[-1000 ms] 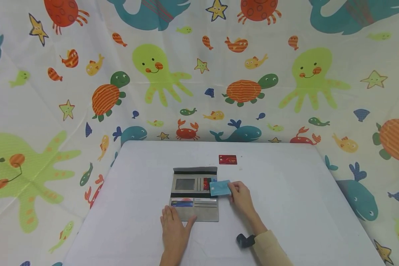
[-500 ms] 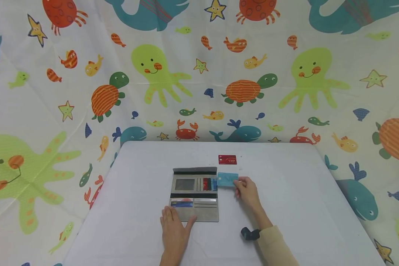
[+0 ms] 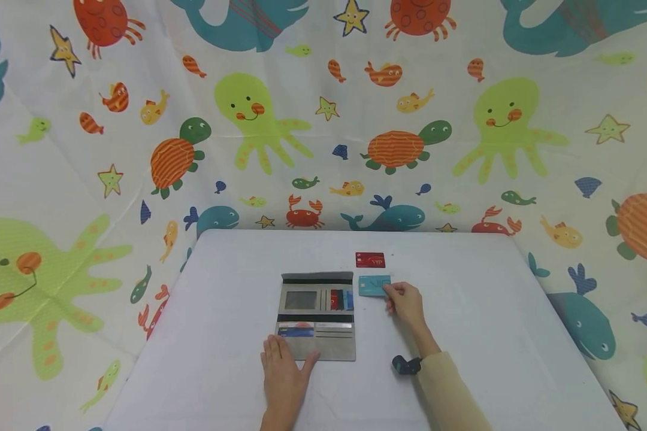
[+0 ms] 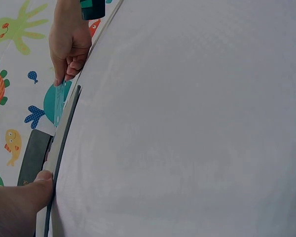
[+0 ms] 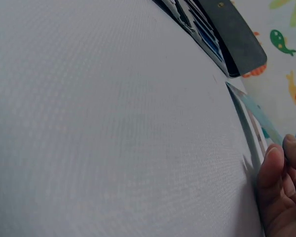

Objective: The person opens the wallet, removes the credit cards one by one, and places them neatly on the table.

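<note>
While my left hand [image 3: 284, 378] rests spread on the open wallet [image 3: 336, 350], my right hand [image 3: 408, 303] pinches the blue card [image 3: 371, 285] only by one corner, tilted low over the desk [image 3: 463, 287] just beside the wallet; such a scant grip could let it slip and skid against the red card [image 3: 370, 260].

Passage across the white table [image 3: 496, 311]: broad lanes lie to left and right of the open wallet [image 3: 336, 348] — the right one crossed by the right hand [image 3: 407, 304] and sleeve [image 3: 449, 383]. The left hand [image 3: 283, 377] blocks the wallet's near left corner; a raised flap [image 3: 317, 276] borders its far side. Only slim gaps part the blue card [image 3: 371, 286] from the wallet and, farther off, the red card [image 3: 370, 260] — and past the table, as I see it, patterned cloth [image 3: 313, 140] bars the way.
</note>
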Tool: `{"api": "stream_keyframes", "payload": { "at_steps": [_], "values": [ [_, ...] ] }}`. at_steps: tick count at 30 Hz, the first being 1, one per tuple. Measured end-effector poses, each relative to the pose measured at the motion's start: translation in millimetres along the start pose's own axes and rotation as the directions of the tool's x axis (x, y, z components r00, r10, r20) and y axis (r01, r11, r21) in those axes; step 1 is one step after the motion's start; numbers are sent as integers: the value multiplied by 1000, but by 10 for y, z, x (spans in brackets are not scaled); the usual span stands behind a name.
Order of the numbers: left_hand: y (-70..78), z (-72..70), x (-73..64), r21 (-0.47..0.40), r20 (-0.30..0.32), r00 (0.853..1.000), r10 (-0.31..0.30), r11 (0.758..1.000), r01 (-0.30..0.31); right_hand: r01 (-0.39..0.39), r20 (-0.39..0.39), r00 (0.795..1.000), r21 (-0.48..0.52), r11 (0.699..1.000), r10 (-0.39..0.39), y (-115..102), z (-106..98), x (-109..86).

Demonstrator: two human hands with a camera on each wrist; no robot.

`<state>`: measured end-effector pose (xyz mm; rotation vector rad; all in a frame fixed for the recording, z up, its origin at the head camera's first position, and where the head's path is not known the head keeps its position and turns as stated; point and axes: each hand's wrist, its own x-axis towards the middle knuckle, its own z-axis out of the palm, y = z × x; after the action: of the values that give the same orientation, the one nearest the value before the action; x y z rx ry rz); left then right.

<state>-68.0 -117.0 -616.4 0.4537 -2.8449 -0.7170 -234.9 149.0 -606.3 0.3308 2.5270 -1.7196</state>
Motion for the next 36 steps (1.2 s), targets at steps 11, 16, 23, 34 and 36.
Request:
{"api": "stream_keyframes", "payload": {
  "at_steps": [11, 16, 23, 34, 36],
  "values": [
    [6, 13, 8, 5, 19, 1000, -19, 1000, 19, -8, -31, 1000, -75, 997, 5, -54, 26, 130],
    [10, 12, 7, -2, 27, 999, -28, 1000, 28, 5, -43, 999, -125, 992, -11, -79, 39, 174],
    [4, 12, 0, 3, 9, 1000, -17, 1000, 17, 14, -76, 997, -203, 979, -30, -129, 95, 204],
    [2, 10, -2, 0, 28, 999, -28, 1000, 28, 35, -114, 991, -288, 957, -71, -151, 143, 264],
    [2, 9, -3, 1, 26, 999, -28, 1000, 28, 45, -116, 990, -295, 955, -82, -155, 145, 272]
  ]
}}
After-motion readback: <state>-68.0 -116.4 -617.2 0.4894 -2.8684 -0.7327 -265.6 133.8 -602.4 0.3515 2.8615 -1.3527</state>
